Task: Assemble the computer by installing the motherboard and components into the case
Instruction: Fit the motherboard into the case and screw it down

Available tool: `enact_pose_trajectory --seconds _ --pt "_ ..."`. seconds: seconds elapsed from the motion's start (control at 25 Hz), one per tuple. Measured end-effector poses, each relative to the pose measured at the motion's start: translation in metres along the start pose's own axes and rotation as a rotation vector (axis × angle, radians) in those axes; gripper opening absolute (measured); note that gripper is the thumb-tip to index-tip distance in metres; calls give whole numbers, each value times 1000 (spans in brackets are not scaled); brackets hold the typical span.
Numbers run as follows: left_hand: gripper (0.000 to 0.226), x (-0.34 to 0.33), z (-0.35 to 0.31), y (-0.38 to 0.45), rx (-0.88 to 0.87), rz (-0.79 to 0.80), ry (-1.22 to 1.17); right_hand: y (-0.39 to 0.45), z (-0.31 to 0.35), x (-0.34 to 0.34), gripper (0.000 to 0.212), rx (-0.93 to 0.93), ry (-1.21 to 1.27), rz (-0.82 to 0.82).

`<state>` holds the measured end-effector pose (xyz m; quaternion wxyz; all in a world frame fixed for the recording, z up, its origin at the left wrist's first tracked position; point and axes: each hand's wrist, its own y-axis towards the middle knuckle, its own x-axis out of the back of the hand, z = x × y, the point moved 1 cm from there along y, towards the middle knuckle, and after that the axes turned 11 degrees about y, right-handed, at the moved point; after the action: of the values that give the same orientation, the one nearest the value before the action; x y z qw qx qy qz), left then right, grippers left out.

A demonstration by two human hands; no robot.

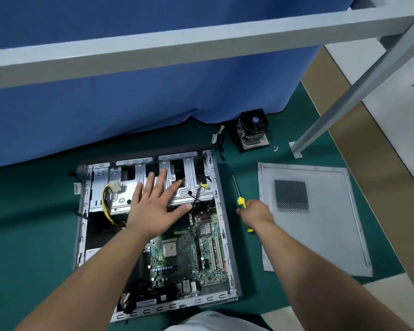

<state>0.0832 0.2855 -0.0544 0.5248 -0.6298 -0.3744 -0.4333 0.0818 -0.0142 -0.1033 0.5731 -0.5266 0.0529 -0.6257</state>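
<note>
While the left hand (153, 206) lies flat with fingers spread on the drive cage (153, 187) of the open case (222, 225), the motherboard (189, 254) sits inside, partly hidden by the forearm. The right hand (255, 212) grips a yellow-green screwdriver (240, 199), covering most of its handle, beside the case on the green desk (34, 223).

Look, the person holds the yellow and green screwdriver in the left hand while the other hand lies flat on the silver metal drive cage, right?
Not quite. The head view shows the yellow and green screwdriver in the right hand. The left hand is the one lying flat on the silver metal drive cage.
</note>
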Motion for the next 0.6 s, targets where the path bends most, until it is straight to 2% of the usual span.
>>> enact_pose_trajectory --seconds 0.12,0.36,0.44,0.52,0.6 --pt "90 -2 0 2 10 -8 28 3 0 -11 19 -4 -110 -46" --pt "86 -4 0 1 13 -28 31 -5 10 -13 45 42 -249 -77" --pt "81 -5 1 1 11 -41 1 -16 26 -5 43 179 -138 -153" --pt "78 -5 1 0 11 -44 -21 -34 49 1 33 429 106 -231" --pt "77 -4 0 0 18 -40 -33 -57 72 1 19 688 224 -254"
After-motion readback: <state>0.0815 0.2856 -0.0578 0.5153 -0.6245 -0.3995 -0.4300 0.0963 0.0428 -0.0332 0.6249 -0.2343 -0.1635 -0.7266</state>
